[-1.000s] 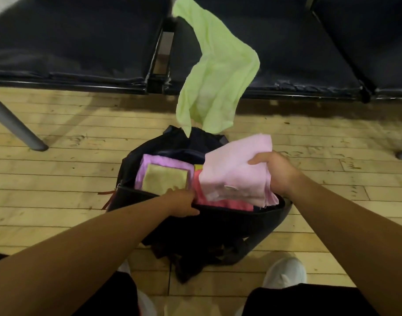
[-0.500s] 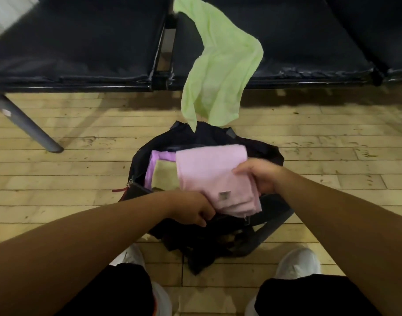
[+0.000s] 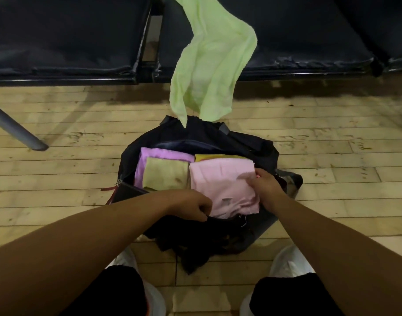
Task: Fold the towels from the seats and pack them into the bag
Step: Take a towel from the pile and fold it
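Pink towel (image 3: pixel 223 185), pinched by the right hand (image 3: pixel 267 190), lay across the bag's (image 3: pixel 218 133) near rim, which the left hand (image 3: pixel 191 205) gripped. Releasing early risked unfolding.

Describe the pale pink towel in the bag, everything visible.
The pale pink towel is soft, fuzzy-looking cloth folded into a rough rectangle, with a small grey label and loose threads at its near edge. It lies fairly flat in the right half of the open black bag, overlapping a yellow towel, beside an olive towel. The right hand grips its right edge; the left hand holds the bag's rim beside it.
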Demonstrator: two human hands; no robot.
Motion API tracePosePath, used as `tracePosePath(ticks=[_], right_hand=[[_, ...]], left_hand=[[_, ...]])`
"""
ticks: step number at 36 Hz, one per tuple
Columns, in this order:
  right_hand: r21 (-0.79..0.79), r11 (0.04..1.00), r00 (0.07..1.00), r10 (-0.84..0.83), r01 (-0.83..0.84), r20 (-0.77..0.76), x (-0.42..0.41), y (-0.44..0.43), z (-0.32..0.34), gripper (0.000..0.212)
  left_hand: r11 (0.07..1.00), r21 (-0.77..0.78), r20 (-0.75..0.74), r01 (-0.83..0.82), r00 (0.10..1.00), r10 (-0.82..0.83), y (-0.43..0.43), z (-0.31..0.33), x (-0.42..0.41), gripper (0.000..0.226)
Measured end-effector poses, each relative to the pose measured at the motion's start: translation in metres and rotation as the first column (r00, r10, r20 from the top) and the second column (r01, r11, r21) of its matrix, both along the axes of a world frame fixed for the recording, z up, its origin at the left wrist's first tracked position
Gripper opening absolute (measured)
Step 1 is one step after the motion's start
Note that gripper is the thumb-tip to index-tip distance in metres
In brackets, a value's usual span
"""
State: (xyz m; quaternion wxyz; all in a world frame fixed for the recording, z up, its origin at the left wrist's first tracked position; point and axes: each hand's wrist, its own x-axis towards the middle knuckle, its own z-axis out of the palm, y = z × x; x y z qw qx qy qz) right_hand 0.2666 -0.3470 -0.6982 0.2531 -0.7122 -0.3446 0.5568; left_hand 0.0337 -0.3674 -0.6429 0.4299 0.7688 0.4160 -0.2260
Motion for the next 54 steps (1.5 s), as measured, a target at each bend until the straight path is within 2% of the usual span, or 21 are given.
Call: tracePosePath(ticks=[3,5,8,10,12,15,18,21,25,28,32,35,36,38,40,41,42,45,49,52,54], right_hand=[[-0.011,0.995,0.989,0.098,-0.097,0.114,-0.002,-0.005,-0.004,0.037],[-0.016,0.972,0.963,0.235,-0.234,0.132,-0.001,-0.006,-0.001,0.044],[-0.093,0.837,0.815,0.547,-0.540,0.192,0.006,-0.006,0.008,0.048],[-0.176,0.729,0.704,0.684,-0.661,0.189,0.013,-0.007,0.009,0.050],[-0.245,0.680,0.665,0.731,-0.691,0.154,0.018,-0.010,0.009,0.058],[-0.309,0.611,0.608,0.785,-0.729,0.118,0.021,-0.016,0.010,0.051],[-0.348,0.540,0.549,0.832,-0.766,0.083,0.020,-0.024,0.020,0.050],[-0.406,0.458,0.472,0.879,-0.791,0.072,0.024,-0.030,0.029,0.049],[-0.449,0.295,0.271,0.955,-0.843,0.119,0.029,-0.028,0.032,0.023],[-0.405,0.272,0.204,0.958,-0.873,0.202,0.033,-0.020,0.037,0.025],[-0.289,0.337,0.267,0.929,-0.896,0.256,0.034,-0.013,0.046,0.028],[-0.229,0.422,0.319,0.868,-0.877,0.380,0.032,-0.010,0.036,0.025],[-0.203,0.474,0.352,0.826,-0.857,0.439,0.031,-0.009,0.032,0.021],[-0.150,0.584,0.437,0.732,-0.798,0.524,0.029,-0.009,0.022,0.013],[-0.137,0.645,0.491,0.686,-0.752,0.537,0.025,-0.011,0.014,0.009],[-0.148,0.650,0.494,0.688,-0.746,0.532,0.022,-0.011,0.011,0.009],[-0.166,0.648,0.490,0.697,-0.744,0.524,0.021,-0.010,0.011,0.008],[-0.133,0.655,0.523,0.694,-0.744,0.495,0.018,0.008,0.027,0.012],[0.107,0.733,0.682,0.556,-0.672,0.476,0.006,0.046,0.081,0.017],[0.277,0.786,0.807,0.422,-0.553,0.414,-0.010,0.073,0.121,0.017],[0.361,0.823,0.880,0.313,-0.439,0.357,-0.021,0.089,0.146,0.020]], left_hand=[[0.999,-0.001,-0.045,0.041,0.998,-0.041,-0.001,-0.002,0.009,0.036],[0.994,0.032,-0.046,0.104,0.994,-0.102,-0.002,-0.007,0.017,0.033],[0.990,0.059,0.021,0.130,0.991,-0.131,-0.005,-0.014,0.026,0.021],[0.988,0.080,0.056,0.135,0.989,-0.139,-0.004,-0.016,0.029,0.019],[0.978,0.157,0.084,0.136,0.985,-0.150,-0.005,-0.018,0.028,0.019],[0.960,0.275,0.182,0.061,0.977,-0.114,-0.006,-0.023,0.028,0.025],[0.967,0.255,0.216,-0.020,0.976,-0.037,-0.005,-0.028,0.037,0.043],[0.949,0.306,0.096,0.079,0.989,-0.114,-0.005,-0.039,0.049,0.047],[0.899,0.365,-0.111,0.241,0.970,-0.215,-0.001,-0.048,0.053,0.052],[0.883,0.372,-0.166,0.286,0.956,-0.240,0.003,-0.044,0.061,0.048],[0.911,0.310,-0.182,0.273,0.957,-0.225,0.008,-0.047,0.059,0.040],[0.973,0.208,-0.084,-0.103,0.989,0.123,0.018,-0.044,0.066,0.048],[0.921,0.286,-0.050,-0.264,0.956,0.290,0.019,-0.045,0.070,0.044],[0.812,0.452,0.002,-0.370,0.910,0.414,0.021,-0.036,0.059,0.037],[0.873,0.406,0.069,-0.270,0.962,0.265,0.027,-0.025,0.046,0.042],[0.923,0.315,0.038,-0.222,0.974,0.222,0.035,-0.019,0.038,0.039],[0.950,0.232,0.056,-0.207,0.978,0.199,0.038,-0.010,0.026,0.034],[0.945,0.207,0.090,-0.254,0.967,0.240,0.058,0.009,-0.002,0.022],[0.886,0.150,0.196,-0.439,0.892,0.408,0.088,0.042,-0.018,0.018],[0.779,0.087,0.378,-0.621,0.744,0.551,0.110,0.078,-0.021,0.017],[0.686,0.139,0.482,-0.714,0.654,0.583,0.123,0.099,-0.022,0.014]])
